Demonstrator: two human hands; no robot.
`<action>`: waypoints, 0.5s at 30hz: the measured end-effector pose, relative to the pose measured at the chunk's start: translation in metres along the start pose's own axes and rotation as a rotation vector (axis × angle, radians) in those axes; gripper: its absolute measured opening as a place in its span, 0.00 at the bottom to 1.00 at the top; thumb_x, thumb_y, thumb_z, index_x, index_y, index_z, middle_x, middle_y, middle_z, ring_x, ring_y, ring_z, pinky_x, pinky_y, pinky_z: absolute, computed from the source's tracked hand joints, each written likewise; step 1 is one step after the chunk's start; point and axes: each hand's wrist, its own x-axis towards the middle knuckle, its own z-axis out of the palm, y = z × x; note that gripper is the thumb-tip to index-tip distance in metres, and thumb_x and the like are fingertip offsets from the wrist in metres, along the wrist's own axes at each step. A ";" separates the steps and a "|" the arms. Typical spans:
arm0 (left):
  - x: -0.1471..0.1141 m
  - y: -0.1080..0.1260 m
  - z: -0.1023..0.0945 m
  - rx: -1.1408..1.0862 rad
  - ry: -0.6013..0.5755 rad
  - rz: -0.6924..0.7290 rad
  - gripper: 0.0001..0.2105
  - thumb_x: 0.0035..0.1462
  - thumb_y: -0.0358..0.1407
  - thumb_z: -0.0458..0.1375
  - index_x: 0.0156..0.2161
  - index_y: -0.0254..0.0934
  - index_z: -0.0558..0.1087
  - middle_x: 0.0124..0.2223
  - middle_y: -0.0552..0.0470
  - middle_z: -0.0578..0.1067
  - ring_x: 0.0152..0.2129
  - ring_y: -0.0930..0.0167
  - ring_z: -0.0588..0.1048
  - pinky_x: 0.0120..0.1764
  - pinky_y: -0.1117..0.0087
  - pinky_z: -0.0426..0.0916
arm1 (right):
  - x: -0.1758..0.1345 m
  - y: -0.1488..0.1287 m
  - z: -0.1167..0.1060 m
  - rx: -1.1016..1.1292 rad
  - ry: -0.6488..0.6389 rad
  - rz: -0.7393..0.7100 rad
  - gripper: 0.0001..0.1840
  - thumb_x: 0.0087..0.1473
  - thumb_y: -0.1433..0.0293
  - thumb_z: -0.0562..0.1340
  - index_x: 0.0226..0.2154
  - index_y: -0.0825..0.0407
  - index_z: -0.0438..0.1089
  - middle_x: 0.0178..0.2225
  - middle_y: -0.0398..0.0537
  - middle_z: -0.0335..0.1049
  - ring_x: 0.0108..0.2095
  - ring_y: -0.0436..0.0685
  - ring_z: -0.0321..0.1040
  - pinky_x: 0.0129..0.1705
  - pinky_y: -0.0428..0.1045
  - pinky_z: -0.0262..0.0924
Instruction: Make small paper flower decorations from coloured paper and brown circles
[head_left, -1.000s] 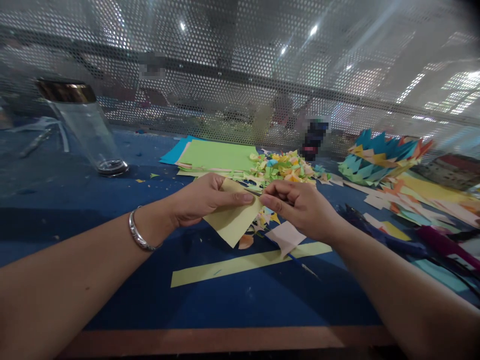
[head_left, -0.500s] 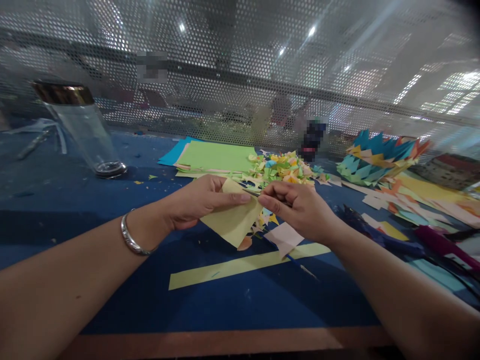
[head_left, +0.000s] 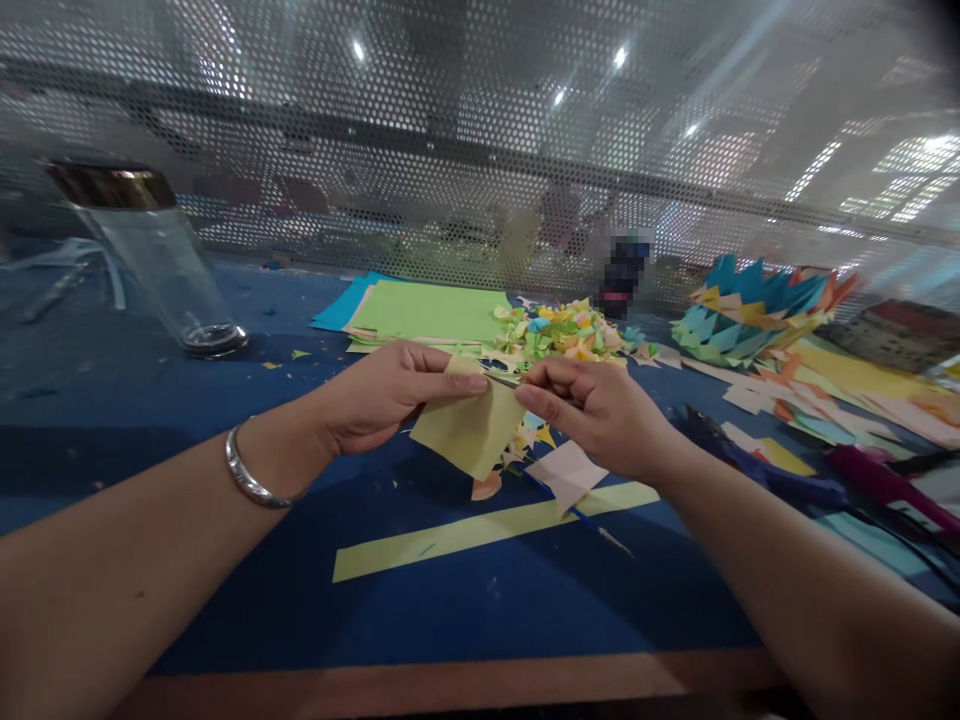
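Observation:
My left hand (head_left: 401,395) pinches a pale yellow piece of paper (head_left: 469,430) between thumb and fingers, with its lower corner hanging down. My right hand (head_left: 589,405) is closed on small scissors (head_left: 501,380); only their thin dark blades show, at the paper's upper edge, and the handles are hidden in the fingers. Below the hands, a long pale yellow paper strip (head_left: 405,552) lies on the blue tabletop (head_left: 450,620). A pinkish paper piece (head_left: 566,473) and a blue pen (head_left: 600,530) rest across that strip.
Behind my hands are stacked coloured sheets (head_left: 435,310) and a heap of paper scraps (head_left: 570,335). A glass bottle (head_left: 161,265) stands left. To the right are a zigzag paper basket (head_left: 750,315), a blue glue gun (head_left: 772,475) and a purple tool (head_left: 889,490). A perforated metal screen (head_left: 450,150) rises behind.
My left hand has shifted slightly up and left with the yellow paper, whose hanging corner is higher. My right hand stays nearly in place with the scissors at the paper.

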 end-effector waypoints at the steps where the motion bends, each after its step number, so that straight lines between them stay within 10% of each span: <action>1: 0.000 0.000 0.000 0.002 0.004 -0.002 0.07 0.52 0.38 0.67 0.30 0.35 0.80 0.34 0.46 0.82 0.31 0.67 0.79 0.35 0.69 0.73 | 0.000 0.000 0.000 -0.006 0.004 0.000 0.20 0.63 0.53 0.56 0.31 0.51 0.68 0.22 0.39 0.55 0.21 0.47 0.50 0.23 0.47 0.45; 15: 0.000 -0.003 0.005 0.001 0.018 0.001 0.09 0.50 0.39 0.68 0.31 0.35 0.80 0.34 0.45 0.82 0.31 0.65 0.79 0.34 0.69 0.72 | -0.001 0.000 -0.002 -0.033 0.015 0.012 0.20 0.62 0.53 0.57 0.32 0.51 0.69 0.20 0.38 0.56 0.19 0.47 0.50 0.21 0.46 0.43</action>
